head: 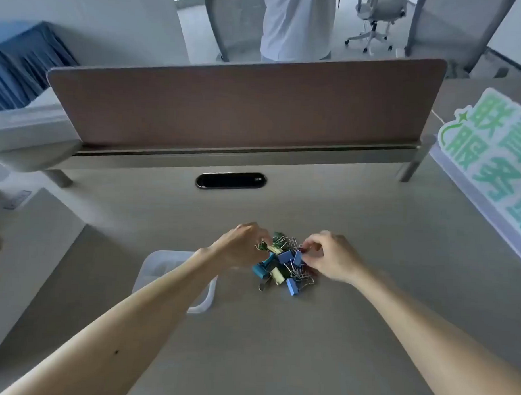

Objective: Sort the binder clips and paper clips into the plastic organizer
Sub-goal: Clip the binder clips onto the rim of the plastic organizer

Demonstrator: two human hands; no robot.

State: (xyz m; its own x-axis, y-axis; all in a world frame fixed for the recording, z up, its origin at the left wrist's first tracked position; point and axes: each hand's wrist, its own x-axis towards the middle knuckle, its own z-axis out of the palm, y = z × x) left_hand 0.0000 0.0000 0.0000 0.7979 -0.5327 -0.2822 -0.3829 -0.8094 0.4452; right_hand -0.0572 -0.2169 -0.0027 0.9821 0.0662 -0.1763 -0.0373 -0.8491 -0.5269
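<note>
A mixed pile of binder clips (283, 266) in blue, teal, cream and green lies on the desk, tangled with silver paper clips (302, 274). My left hand (240, 247) reaches over the pile's left edge, and its curled fingers pinch a green binder clip (263, 247). At the pile's right edge my right hand (331, 256) pinches a small dark red clip (304, 251) between thumb and forefinger. The clear plastic organizer (159, 270) sits left of the pile, partly hidden under my left forearm.
A brown divider panel (244, 108) closes off the desk's far edge, with a black cable slot (230, 181) in front of it. A white and green sign (490, 164) stands at the right. A person in white stands beyond the divider.
</note>
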